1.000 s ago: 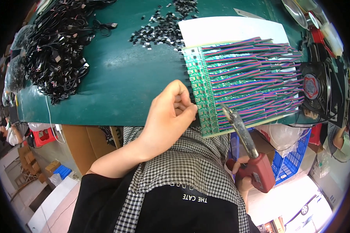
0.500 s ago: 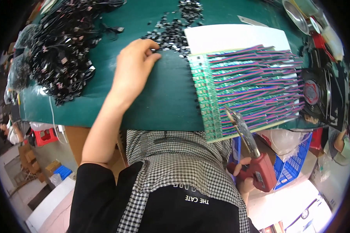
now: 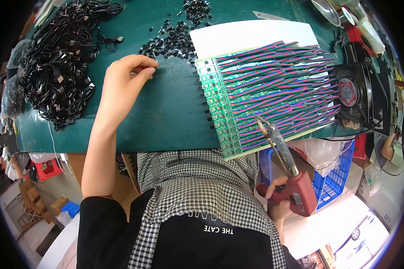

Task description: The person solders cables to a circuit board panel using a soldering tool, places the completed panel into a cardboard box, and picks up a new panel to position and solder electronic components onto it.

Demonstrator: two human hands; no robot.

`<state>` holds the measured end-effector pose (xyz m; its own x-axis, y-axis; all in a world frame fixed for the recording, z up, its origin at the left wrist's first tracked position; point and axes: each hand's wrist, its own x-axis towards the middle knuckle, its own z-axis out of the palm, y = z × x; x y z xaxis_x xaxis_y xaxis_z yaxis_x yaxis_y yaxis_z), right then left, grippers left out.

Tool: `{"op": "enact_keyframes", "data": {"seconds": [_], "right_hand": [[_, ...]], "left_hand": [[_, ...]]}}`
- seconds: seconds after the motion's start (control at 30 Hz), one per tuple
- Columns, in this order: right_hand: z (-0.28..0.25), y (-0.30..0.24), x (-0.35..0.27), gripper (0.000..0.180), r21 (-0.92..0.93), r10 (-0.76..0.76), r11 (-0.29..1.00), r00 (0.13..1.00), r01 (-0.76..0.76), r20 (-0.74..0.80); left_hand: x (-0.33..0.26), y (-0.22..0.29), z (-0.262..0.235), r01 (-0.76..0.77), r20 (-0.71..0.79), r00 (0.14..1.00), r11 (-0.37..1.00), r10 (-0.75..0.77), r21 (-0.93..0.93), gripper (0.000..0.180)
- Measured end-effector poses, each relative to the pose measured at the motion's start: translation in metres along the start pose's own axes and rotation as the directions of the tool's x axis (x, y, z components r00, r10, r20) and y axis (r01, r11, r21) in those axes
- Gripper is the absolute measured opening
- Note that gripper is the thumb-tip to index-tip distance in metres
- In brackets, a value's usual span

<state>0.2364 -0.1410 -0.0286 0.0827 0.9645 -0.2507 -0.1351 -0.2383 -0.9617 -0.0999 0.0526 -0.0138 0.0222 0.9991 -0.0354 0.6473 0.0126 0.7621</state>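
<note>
My left hand [image 3: 123, 85] hovers over the green table, just nearer to me than a loose pile of small black connectors [image 3: 175, 40]. Its thumb and forefinger are pinched together; what sits between them, if anything, is too small to make out. My right hand [image 3: 280, 208] grips a red soldering gun [image 3: 303, 195], its metal tip pointing up over the lower part of a panel of green circuit boards [image 3: 217, 101]. Bundles of thin multicoloured wires [image 3: 274, 89] run right from the boards. Several black connectors stick out along the panel's left edge.
A heap of black cables [image 3: 60, 67] covers the table's left side. White card [image 3: 256, 38] lies under the panel, with a metal blade [image 3: 269, 16] behind it. A fan [image 3: 348, 92] stands at the right. Below the table edge is a blue crate [image 3: 334, 184].
My left hand has drawn back slightly from the connector pile toward me, its fingertips closer together. The whole view has shifted a little. My right hand still grips the soldering gun.
</note>
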Motion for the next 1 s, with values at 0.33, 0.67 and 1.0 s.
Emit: {"op": "enact_keyframes", "data": {"seconds": [0.33,0.67,1.0], "right_hand": [[0.005,-0.006,0.002,0.078,-0.031,0.023,0.999,0.999,-0.025,-0.038],[0.004,-0.002,-0.003,0.079,-0.022,0.079,0.997,0.997,-0.079,0.012],[-0.002,0.0,-0.003,0.067,-0.119,0.08,0.99,0.994,-0.071,0.071]], "left_hand": [[-0.062,0.043,0.036,0.431,0.342,0.902,0.595,-0.264,-0.679,0.008],[-0.076,0.064,0.059,0.43,0.373,0.898,0.641,-0.232,-0.636,0.01],[-0.076,0.067,0.072,0.373,0.293,0.927,0.647,-0.233,-0.665,0.014]]}}
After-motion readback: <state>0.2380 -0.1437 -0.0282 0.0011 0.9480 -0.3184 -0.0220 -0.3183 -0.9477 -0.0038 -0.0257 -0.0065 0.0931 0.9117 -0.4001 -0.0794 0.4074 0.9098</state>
